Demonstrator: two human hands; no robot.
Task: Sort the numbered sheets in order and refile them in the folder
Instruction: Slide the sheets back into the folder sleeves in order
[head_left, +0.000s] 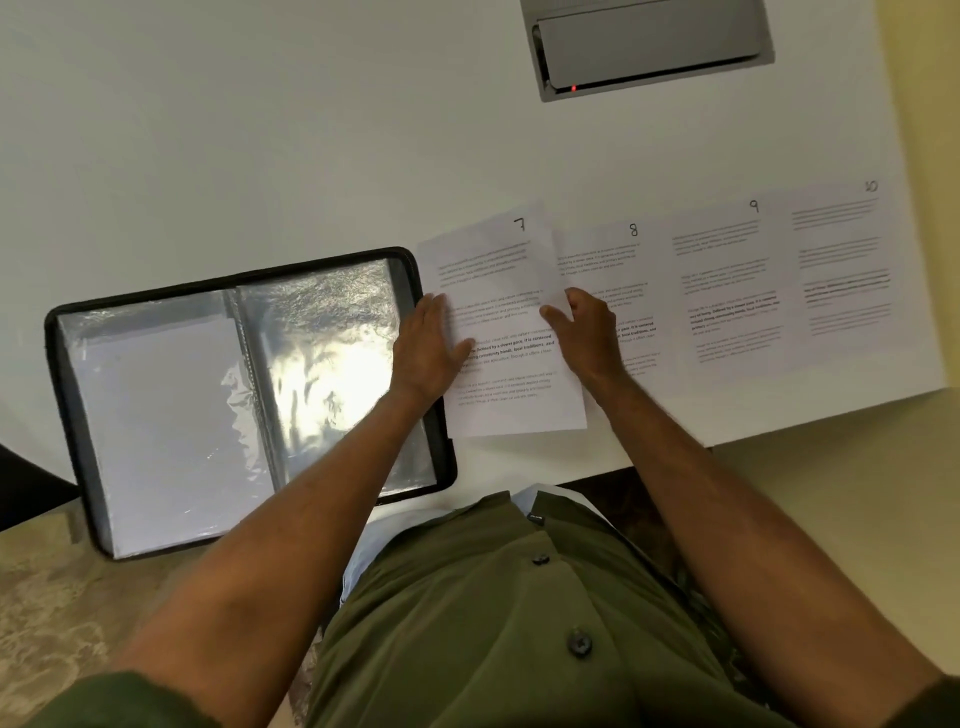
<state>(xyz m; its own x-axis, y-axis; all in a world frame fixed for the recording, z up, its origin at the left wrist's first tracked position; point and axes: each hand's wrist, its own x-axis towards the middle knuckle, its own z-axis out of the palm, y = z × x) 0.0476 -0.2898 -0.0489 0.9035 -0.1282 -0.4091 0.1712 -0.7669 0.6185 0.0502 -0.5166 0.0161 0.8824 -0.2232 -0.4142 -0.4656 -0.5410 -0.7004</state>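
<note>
Now sheet 7 (498, 291) btwn left grip (428, 348) & right grip (587, 338).

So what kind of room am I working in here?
Most likely an office or meeting room: a white table with a built-in grey socket box, printed numbered sheets laid in a row, and an open zip folder of clear sleeves.
</note>
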